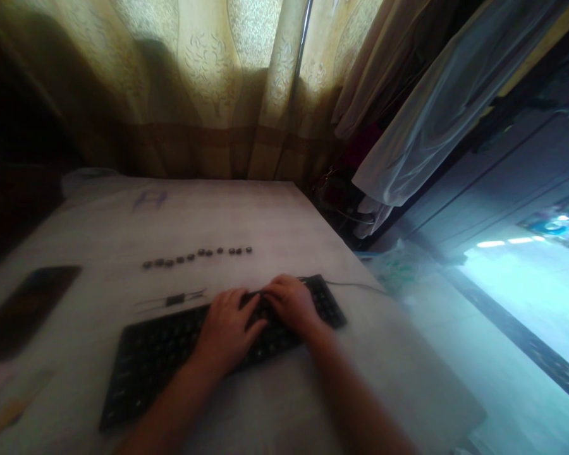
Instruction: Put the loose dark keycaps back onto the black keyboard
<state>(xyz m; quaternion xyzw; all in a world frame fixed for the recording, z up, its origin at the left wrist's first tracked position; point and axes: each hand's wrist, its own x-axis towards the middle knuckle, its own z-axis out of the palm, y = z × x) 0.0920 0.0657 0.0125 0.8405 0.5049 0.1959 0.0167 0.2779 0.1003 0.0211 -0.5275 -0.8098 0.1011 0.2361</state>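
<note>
A black keyboard (156,354) lies at a slant on the pale tabletop, blurred. My left hand (227,325) rests over its middle, thumb and index finger spread apart, other fingers toward the far edge. Close beside it, my right hand (291,303) bends over the keys with its fingers together, tips down near the far edge. Whatever is under those fingertips is hidden. Beyond the keyboard runs an uneven row of several small dark pieces (191,257). Between that row and the keyboard lies a thin tool with a dark middle and wire-like ends (175,299).
A dark flat rectangular object (28,309) lies at the left. An orange-handled item (9,414) sits at the near left corner. The keyboard's cable (355,285) runs off the right edge. Curtains (208,95) hang behind the table (246,208); light cloth (408,145) hangs at the right.
</note>
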